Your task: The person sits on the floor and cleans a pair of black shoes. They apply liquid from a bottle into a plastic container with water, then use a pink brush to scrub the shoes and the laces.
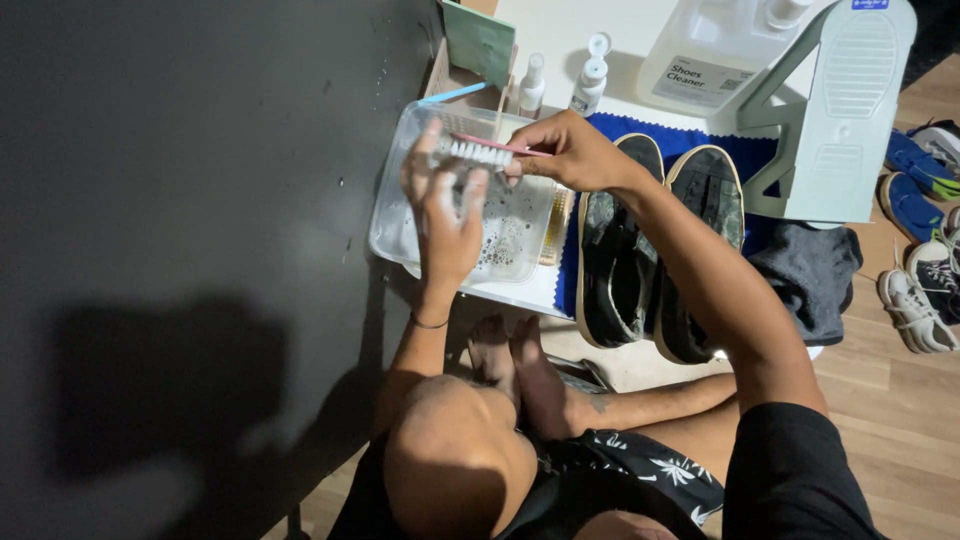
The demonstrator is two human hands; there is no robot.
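My left hand hovers over a clear plastic tub of soapy water, its fingers rubbing the white bristles of a small pink-handled brush. My right hand grips the pink handle of that brush. A pair of dark, worn shoes lies sole-side-inward on a blue cloth just right of the tub.
Two small spray bottles and a large cleaner jug stand at the back of the white table. A pale green shoe stand sits at right. A dark cloth hangs off the table edge; several shoes lie on the wood floor. A black wall fills the left.
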